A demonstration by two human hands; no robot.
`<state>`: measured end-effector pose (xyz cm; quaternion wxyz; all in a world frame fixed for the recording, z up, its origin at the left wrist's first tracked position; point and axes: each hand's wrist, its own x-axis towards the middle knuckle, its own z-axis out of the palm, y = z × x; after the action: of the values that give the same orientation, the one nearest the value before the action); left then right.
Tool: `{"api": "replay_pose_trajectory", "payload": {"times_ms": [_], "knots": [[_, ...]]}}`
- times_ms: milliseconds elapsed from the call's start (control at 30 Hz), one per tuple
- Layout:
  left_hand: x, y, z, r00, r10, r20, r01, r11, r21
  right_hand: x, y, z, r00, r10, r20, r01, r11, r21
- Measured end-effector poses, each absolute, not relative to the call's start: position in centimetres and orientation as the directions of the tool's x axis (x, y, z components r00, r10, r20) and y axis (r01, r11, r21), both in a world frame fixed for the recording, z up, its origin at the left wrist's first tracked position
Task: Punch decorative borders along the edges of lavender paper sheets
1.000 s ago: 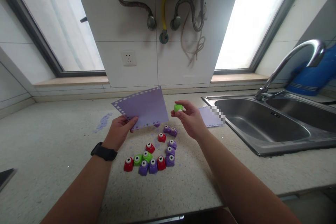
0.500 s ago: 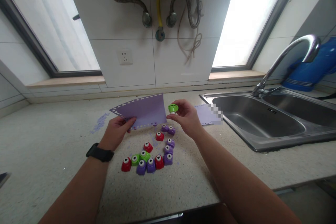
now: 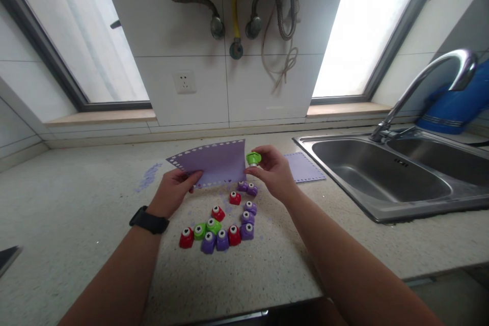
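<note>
My left hand [image 3: 176, 189] pinches the lower left edge of a purple sheet of paper [image 3: 219, 164], which is tilted up off the counter and has small shapes punched along its borders. Between the thumb and fingers of my right hand [image 3: 275, 172] is a green craft punch [image 3: 253, 158], turned with its white button downward. It sits right beside the paper's right edge; I cannot tell whether they touch. Below the paper stand several more punches on the counter: purple ones [image 3: 247, 231], red ones [image 3: 186, 237] and green ones [image 3: 213, 225], with shapes marked on their white buttons.
Another purple sheet [image 3: 305, 167] with a punched border lies behind my right hand. To the right is a steel double sink [image 3: 382, 173] with a tap [image 3: 420, 71]. Purple paper bits [image 3: 150, 177] are scattered on the counter [image 3: 87, 198] at left. A dark object [image 3: 8, 259] shows at the left edge.
The whole view has shifted slightly, so everything appears a little further right. Both hands keep their hold on the paper and the green punch, with little visible movement between them.
</note>
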<state>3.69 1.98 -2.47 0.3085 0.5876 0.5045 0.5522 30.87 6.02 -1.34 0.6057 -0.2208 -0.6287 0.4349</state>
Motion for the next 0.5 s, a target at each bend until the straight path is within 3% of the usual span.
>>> {"api": "replay_pose_trajectory", "payload": {"times_ms": [300, 500], "knots": [[3.9, 1.76, -2.19, -0.123, 0.939, 0.321, 0.212, -0.291, 0.933, 30.91, 5.97, -1.41, -0.179, 0.792, 0.584, -0.264, 0.534, -0.804], [3.75, 2.35, -3.04, -0.201, 0.941, 0.272, -0.005, -0.279, 0.96, 30.8, 5.59, -1.2, -0.177, 0.793, 0.583, -0.248, 0.537, -0.806]]}}
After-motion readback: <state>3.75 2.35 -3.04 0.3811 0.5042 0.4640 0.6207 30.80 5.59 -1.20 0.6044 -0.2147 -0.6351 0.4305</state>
